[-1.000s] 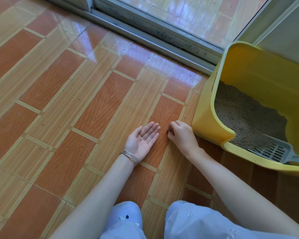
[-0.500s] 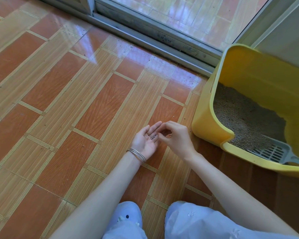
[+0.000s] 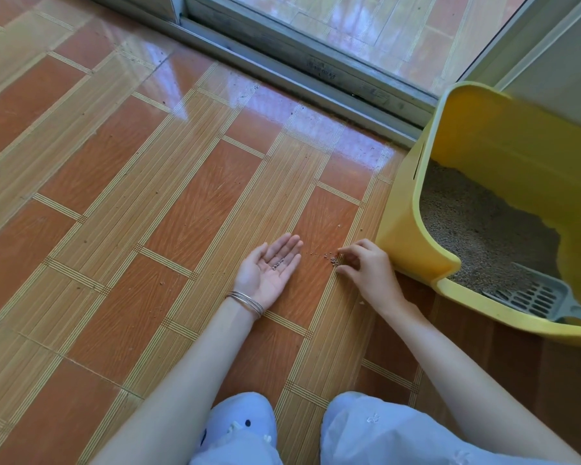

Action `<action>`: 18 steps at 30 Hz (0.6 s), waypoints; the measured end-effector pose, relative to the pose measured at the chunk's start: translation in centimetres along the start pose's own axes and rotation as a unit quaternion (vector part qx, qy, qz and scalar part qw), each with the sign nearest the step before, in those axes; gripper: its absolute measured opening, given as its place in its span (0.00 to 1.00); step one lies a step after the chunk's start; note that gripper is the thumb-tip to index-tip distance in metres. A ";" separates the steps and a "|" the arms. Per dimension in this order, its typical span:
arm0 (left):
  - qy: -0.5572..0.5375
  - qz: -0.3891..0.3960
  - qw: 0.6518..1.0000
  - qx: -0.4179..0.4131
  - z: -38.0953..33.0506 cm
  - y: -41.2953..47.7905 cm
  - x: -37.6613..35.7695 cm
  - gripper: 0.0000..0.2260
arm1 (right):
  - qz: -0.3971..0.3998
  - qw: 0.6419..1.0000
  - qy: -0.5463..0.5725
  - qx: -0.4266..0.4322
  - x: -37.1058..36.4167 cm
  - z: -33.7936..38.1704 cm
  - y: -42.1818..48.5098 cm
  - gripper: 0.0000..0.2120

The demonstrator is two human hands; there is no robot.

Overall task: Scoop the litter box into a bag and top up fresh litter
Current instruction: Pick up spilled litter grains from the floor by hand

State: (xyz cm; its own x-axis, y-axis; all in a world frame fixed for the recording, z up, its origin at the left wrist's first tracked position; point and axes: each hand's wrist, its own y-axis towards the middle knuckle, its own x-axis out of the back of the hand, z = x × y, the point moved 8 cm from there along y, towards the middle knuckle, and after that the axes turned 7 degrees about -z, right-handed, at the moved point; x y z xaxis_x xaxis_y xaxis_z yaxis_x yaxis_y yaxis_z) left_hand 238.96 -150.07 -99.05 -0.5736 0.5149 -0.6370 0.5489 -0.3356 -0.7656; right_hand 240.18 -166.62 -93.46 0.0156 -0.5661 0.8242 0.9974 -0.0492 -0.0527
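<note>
Terracotta and tan tiled floor spreads out to the left of both hands. The left hand lies on it palm up, fingers straight and relaxed, with thin silver bangles round the wrist just behind it. A few grey palm granules sit loose at the base of its fingers, carried rather than gripped.

Just past its fingertips, between the two hands, a small floor cluster of the same grains lies on an orange tile, with a thin trail of specks leading back toward the left hand. The right hand rests palm down beside it, fingers bent, forefinger and thumb tips on either side of the cluster. Whether they actually pinch any grain cannot be told.

Directly right of that hand, nearly touching its knuckles, stands the yellow litter box, filled with grey-brown litter. A grey slotted scoop lies inside, at the near edge, beyond the right wrist.
</note>
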 end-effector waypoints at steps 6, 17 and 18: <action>0.001 0.002 1.000 0.004 0.1 0.2 0.3 0.17 | -0.015 1.000 -0.014 0.022 -0.5 1.1 0.9 0.09; 0.025 0.001 1.000 0.006 0.8 0.3 0.3 0.17 | 0.001 0.990 -0.125 0.066 -1.7 2.5 0.6 0.05; 0.026 -0.003 1.000 0.006 0.9 0.3 0.3 0.17 | 0.009 0.989 -0.133 0.063 -2.0 2.5 0.6 0.05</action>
State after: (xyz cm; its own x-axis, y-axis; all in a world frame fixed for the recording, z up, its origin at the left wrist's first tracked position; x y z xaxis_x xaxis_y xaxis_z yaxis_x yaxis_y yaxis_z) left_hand 238.42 -150.68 -99.51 -0.5439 0.5576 -0.6271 0.5383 -0.3415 -0.7705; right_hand 240.94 -163.43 -93.70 0.0350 -0.3279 0.9441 0.9974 0.0708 -0.0124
